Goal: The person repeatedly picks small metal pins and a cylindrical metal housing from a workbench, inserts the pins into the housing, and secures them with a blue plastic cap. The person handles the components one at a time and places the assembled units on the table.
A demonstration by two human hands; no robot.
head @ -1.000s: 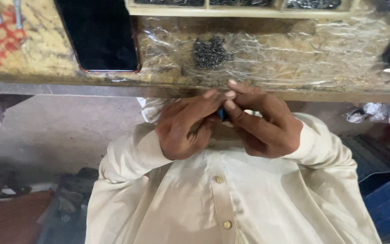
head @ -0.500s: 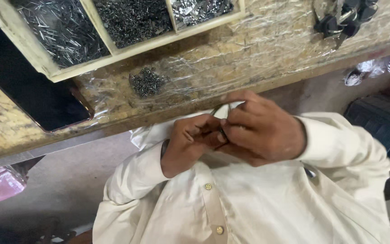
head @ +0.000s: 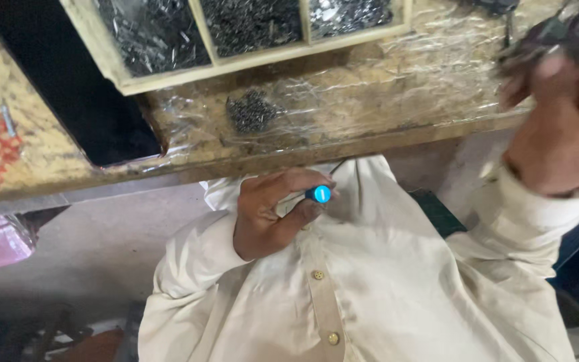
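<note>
Fingers: a slim tool with a round blue cap (head: 318, 194) is pinched between the curled thumb and fingertips (head: 306, 179) of the left hand (head: 269, 218); a thin dark shaft is seen running up from the cap toward the table edge.
Tool position: it is held close to the chest, just below the table's front edge.
Right hand: the right hand (head: 561, 131) is raised at the frame's right side, blurred, with its fingers closed around a dark, irregular object (head: 551, 37) whose kind cannot be told.
Clothing: a cream, soft-woven buttoned shirt (head: 370, 302) with long sleeves is worn.
Table: a speckled, chipboard-like worktop (head: 383, 107) is covered in crinkled clear plastic film.
Small parts: a loose heap of tiny dark metal pieces (head: 252, 110) is lying on the film.
Tray: a pale wooden compartment tray (head: 196, 27) is filled with small grey metal parts.
Slab: a flat, glossy black rectangle (head: 68, 87) is lying to the left.
</note>
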